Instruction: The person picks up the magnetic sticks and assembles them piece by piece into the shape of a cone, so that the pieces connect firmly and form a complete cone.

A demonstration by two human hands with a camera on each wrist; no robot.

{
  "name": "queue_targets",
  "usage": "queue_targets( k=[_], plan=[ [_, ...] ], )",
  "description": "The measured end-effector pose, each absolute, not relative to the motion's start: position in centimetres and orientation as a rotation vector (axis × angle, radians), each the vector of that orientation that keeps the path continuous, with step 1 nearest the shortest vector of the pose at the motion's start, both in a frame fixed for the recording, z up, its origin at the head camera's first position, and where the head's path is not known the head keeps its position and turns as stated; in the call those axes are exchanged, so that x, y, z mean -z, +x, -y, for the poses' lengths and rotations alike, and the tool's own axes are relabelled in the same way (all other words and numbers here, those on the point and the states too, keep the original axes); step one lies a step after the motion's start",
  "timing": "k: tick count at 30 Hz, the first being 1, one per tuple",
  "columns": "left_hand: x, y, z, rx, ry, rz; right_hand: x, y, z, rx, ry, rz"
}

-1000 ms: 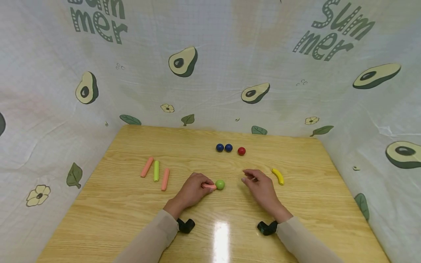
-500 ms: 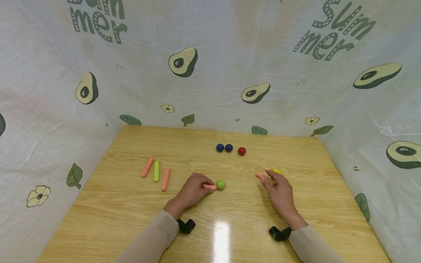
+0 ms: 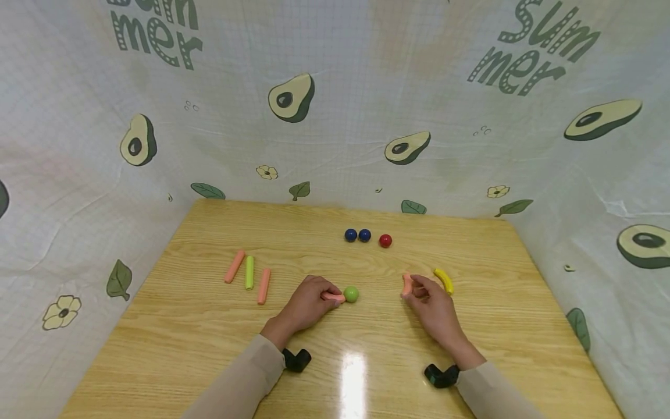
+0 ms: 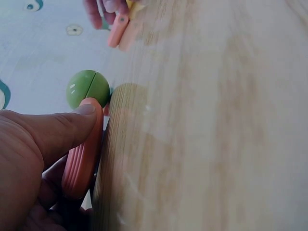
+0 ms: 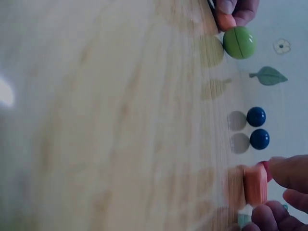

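My left hand (image 3: 309, 301) pinches a salmon-pink rod (image 4: 85, 149) between thumb and fingers, just above the tabletop or on it. One end of that rod touches a glossy green ball (image 3: 351, 294) with a seam round it. To the right, my right hand (image 3: 434, 304) holds a short, slightly curved salmon-pink rod (image 3: 407, 284) between thumb and fingertips. In the right wrist view this curved rod (image 5: 255, 185) stands close to the wood, with its reflection beside it. A curved yellow rod (image 3: 444, 281) lies just beyond the right hand, partly behind it.
Two blue balls (image 3: 357, 235) and a red ball (image 3: 385, 241) sit toward the back of the wooden table (image 3: 293, 233). At left lie two straight salmon-pink rods (image 3: 264, 286) and a lime-green one (image 3: 249, 273). Printed cloth (image 3: 335, 145) walls off the back and sides.
The right hand moved right, where a curved salmon-pink rod came into view at its fingertips, then slightly back left as the rod turned. The yellow rod shows again. The left hand stays put.
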State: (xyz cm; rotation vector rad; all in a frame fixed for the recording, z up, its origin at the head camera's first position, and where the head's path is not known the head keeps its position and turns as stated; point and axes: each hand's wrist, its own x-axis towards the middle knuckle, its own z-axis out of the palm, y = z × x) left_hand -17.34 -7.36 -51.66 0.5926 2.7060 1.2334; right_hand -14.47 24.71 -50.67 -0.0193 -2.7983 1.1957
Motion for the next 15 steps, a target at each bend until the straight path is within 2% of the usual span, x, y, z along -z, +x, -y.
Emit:
queue_targets(
  k=[15],
  plan=[
    [51.7,-17.4,7.4,-1.233,0.605,-2.701,50.1,-17.0,-26.0,-1.114,0.281,2.957]
  ],
)
